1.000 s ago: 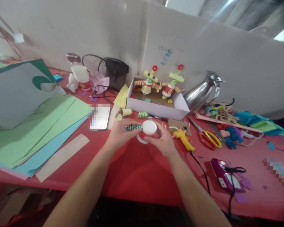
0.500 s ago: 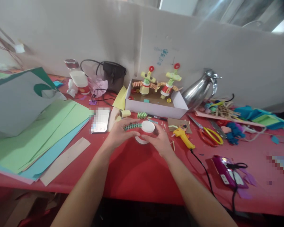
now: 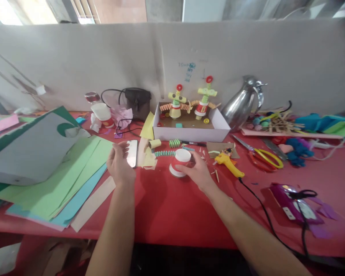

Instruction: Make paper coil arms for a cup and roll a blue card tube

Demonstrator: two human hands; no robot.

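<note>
My right hand (image 3: pixel 200 173) grips an upside-down red and white paper cup (image 3: pixel 181 158) from its right side, low over the red table. A folded green paper spring (image 3: pixel 165 153) sticks out to the left from the cup. My left hand (image 3: pixel 120 164) is away from the cup, its fingers apart and curved beside the phone (image 3: pixel 132 153); nothing shows in its grasp, and whether it touches the phone I cannot tell. Behind the cup lie a bright green paper spring (image 3: pixel 174 143) and a pale yellow paper roll (image 3: pixel 154 144).
A white box (image 3: pixel 191 134) holds two paper-cup figures. To the right are a yellow glue gun (image 3: pixel 229 165) with its cord, scissors (image 3: pixel 261 157), a steel jug (image 3: pixel 243 103) and a purple device (image 3: pixel 294 205). Coloured paper sheets (image 3: pixel 66 180) lie at left.
My left hand has let go of the cup's side and moved left to the phone. My right hand keeps the cup. The view has shifted slightly.
</note>
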